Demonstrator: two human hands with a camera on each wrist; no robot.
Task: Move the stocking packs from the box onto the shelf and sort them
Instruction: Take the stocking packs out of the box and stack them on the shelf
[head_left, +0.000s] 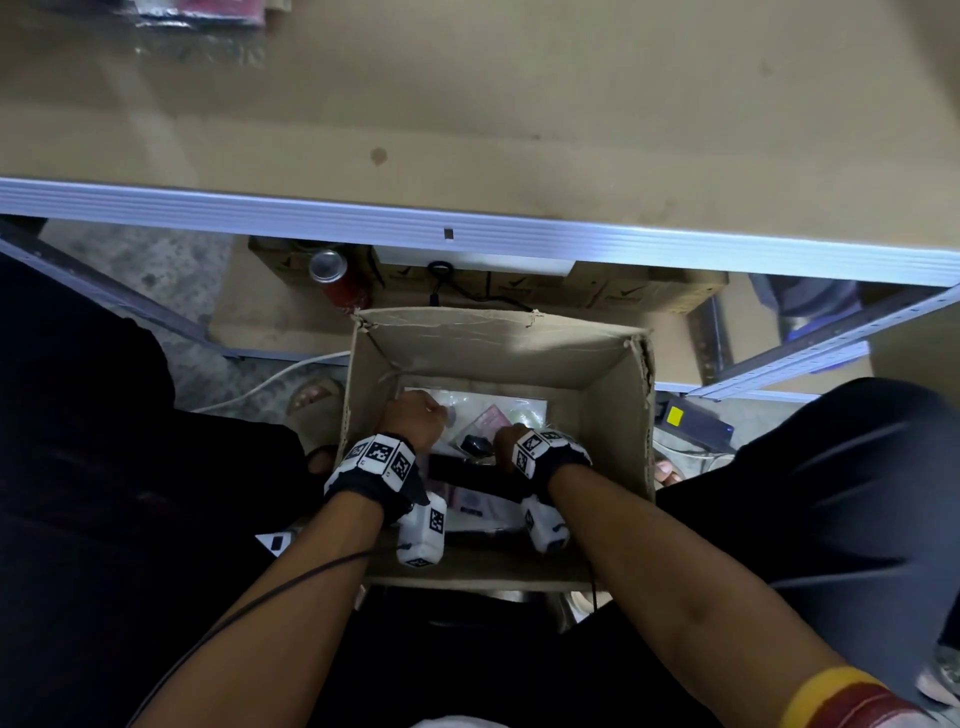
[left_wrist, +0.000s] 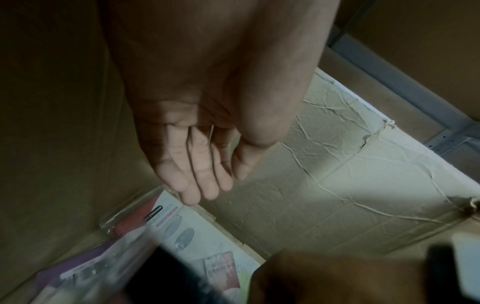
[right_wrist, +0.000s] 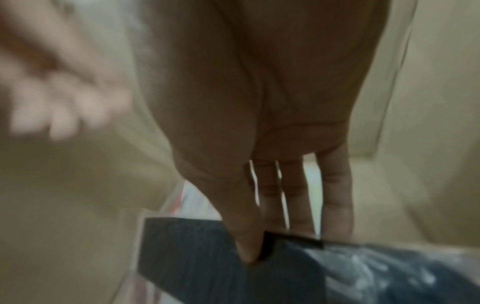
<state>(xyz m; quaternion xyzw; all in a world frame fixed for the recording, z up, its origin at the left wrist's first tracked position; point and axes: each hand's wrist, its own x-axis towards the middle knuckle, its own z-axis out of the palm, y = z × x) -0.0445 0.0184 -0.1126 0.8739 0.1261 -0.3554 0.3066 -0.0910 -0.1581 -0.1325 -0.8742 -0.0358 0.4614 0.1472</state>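
An open cardboard box (head_left: 613, 415) stands on the floor below the shelf board (head_left: 467, 104). Several stocking packs lie in it, one white and red pack (left_wrist: 187, 230) in a corner. My left hand (left_wrist: 207, 185) reaches down with straight fingers, its fingertips (left_wrist: 191, 200) at that pack's edge; whether they touch is unclear. My right hand (right_wrist: 272, 242) pinches the top edge of a black stocking pack (right_wrist: 197, 259) between thumb and fingers. In the head view both hands, left hand (head_left: 415, 418) and right hand (head_left: 506, 441), are deep in the box. One wrapped pack (head_left: 197, 15) lies on the shelf's far left.
The shelf's pale metal front edge (head_left: 467, 228) runs across just above the box. Under it sit a red can (head_left: 335, 275), flat cardboard boxes (head_left: 649, 296) and a black cable (head_left: 441, 280). A sandalled foot (head_left: 317, 400) is left of the box, a dark device with a yellow label (head_left: 675, 415) right.
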